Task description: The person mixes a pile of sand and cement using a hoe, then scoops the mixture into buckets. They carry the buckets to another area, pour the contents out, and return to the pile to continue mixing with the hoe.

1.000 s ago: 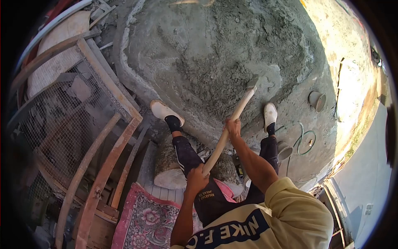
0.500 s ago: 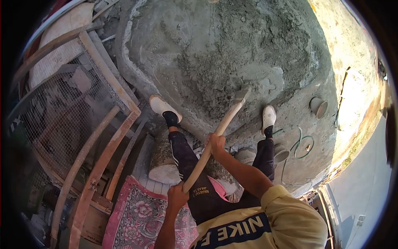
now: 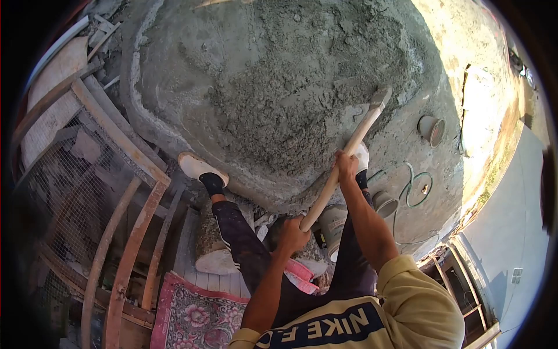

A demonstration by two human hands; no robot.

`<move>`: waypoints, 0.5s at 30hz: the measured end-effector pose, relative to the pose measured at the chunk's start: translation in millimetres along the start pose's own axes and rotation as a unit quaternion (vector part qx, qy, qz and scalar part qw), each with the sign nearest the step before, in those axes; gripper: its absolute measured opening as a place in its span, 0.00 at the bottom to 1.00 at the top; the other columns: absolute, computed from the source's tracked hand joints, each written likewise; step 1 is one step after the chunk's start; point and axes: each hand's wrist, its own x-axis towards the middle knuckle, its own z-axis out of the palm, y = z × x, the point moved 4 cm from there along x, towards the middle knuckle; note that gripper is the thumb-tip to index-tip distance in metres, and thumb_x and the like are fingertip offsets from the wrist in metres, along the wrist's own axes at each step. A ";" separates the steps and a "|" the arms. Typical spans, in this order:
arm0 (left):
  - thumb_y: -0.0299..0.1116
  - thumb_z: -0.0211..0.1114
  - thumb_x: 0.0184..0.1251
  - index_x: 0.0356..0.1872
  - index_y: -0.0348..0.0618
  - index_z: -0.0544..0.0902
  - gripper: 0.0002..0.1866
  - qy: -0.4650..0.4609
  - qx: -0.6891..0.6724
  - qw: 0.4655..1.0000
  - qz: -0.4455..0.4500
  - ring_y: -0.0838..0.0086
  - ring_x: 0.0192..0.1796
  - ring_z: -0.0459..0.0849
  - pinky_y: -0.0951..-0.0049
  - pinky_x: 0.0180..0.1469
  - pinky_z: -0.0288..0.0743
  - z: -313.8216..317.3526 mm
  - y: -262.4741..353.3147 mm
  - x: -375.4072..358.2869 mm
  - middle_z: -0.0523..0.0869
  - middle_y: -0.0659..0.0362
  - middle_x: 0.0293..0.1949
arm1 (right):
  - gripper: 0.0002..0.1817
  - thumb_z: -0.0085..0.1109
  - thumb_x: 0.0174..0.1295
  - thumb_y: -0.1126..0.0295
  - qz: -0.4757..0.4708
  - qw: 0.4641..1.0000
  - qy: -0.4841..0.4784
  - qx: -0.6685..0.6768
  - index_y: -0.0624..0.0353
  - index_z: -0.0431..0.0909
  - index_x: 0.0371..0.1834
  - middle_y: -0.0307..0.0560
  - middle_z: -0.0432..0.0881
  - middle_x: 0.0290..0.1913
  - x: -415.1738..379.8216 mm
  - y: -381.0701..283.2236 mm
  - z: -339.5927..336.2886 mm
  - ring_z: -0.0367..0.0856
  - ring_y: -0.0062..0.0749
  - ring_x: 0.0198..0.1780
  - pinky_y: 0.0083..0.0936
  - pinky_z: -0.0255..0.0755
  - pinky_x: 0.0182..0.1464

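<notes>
Both my hands grip the pale wooden handle of a hoe (image 3: 361, 129). My left hand (image 3: 294, 234) is closed around the handle's lower end, near my lap. Farther up the shaft, my right hand (image 3: 347, 164) is wrapped round it. The grey, mortar-coated hoe head (image 3: 381, 96) is at the right side of a spread of wet grey mortar (image 3: 290, 104). Its blade is hard to make out against the mix. My white shoes (image 3: 200, 167) stand apart at the near edge of the mortar.
To the right are a bucket (image 3: 431, 130), another bucket (image 3: 385, 205) and a green hose (image 3: 411, 185). A third bucket (image 3: 332, 228) stands beside my leg. Wooden frames with wire mesh (image 3: 64, 186) fill the left. A pink floral cloth (image 3: 195, 317) lies at lower left.
The hoe and both hands have swung to the right and away from me, bringing the hoe head farther up the mortar's right side. The view has shifted too.
</notes>
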 end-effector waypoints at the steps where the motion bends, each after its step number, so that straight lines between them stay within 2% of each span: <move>1: 0.29 0.70 0.47 0.39 0.36 0.81 0.16 -0.011 -0.008 1.000 0.023 0.47 0.39 0.84 0.55 0.41 0.77 6.7 5.7 21.2 0.84 0.41 0.33 | 0.09 0.60 0.51 0.73 -0.013 1.000 0.000 0.012 0.69 0.73 0.29 0.47 0.75 0.18 11.9 -15.8 -7.1 0.75 0.31 0.15 0.28 0.69 0.18; 3: 0.29 0.68 0.47 0.40 0.36 0.82 0.16 -0.030 -0.037 0.998 0.034 0.45 0.44 0.83 0.54 0.46 0.77 26.5 9.9 64.3 0.85 0.41 0.37 | 0.09 0.59 0.51 0.73 -0.038 0.997 0.068 -0.017 0.70 0.73 0.29 0.46 0.74 0.16 53.8 -24.4 -23.5 0.75 0.32 0.15 0.28 0.69 0.18; 5: 0.30 0.68 0.46 0.41 0.35 0.82 0.18 -0.064 -0.058 0.996 0.020 0.46 0.45 0.83 0.55 0.47 0.76 43.5 11.6 108.7 0.85 0.41 0.39 | 0.08 0.58 0.51 0.74 -0.049 0.995 0.086 -0.014 0.70 0.74 0.30 0.48 0.75 0.18 60.6 -50.4 -28.0 0.74 0.32 0.14 0.28 0.68 0.17; 9: 0.31 0.67 0.47 0.46 0.36 0.81 0.21 -0.069 -0.025 0.996 0.046 0.46 0.45 0.83 0.55 0.48 0.76 19.4 36.5 147.7 0.85 0.41 0.40 | 0.06 0.57 0.52 0.76 -0.018 0.997 0.070 0.018 0.69 0.74 0.29 0.50 0.76 0.20 114.0 -40.0 -13.0 0.75 0.34 0.15 0.29 0.69 0.18; 11: 0.31 0.66 0.48 0.49 0.37 0.80 0.22 -0.065 0.029 0.997 0.036 0.46 0.45 0.83 0.55 0.48 0.77 -11.5 19.9 113.8 0.85 0.40 0.39 | 0.04 0.57 0.53 0.77 0.036 0.992 -0.027 0.114 0.67 0.73 0.27 0.51 0.76 0.21 97.2 -14.3 1.3 0.76 0.34 0.18 0.29 0.71 0.20; 13: 0.30 0.66 0.48 0.45 0.35 0.79 0.20 -0.006 0.053 0.997 0.058 0.45 0.44 0.82 0.53 0.44 0.75 -47.1 -8.3 61.6 0.84 0.40 0.37 | 0.05 0.58 0.53 0.77 0.122 0.986 -0.073 0.083 0.65 0.72 0.25 0.48 0.75 0.20 29.8 -0.1 36.1 0.75 0.34 0.19 0.28 0.73 0.21; 15: 0.30 0.68 0.48 0.43 0.36 0.80 0.18 0.017 0.096 0.994 0.049 0.45 0.42 0.82 0.53 0.42 0.76 -93.5 -28.7 2.8 0.84 0.40 0.35 | 0.04 0.57 0.53 0.79 0.172 0.969 -0.103 0.146 0.64 0.71 0.26 0.44 0.71 0.20 -19.0 41.1 71.8 0.74 0.33 0.19 0.29 0.72 0.20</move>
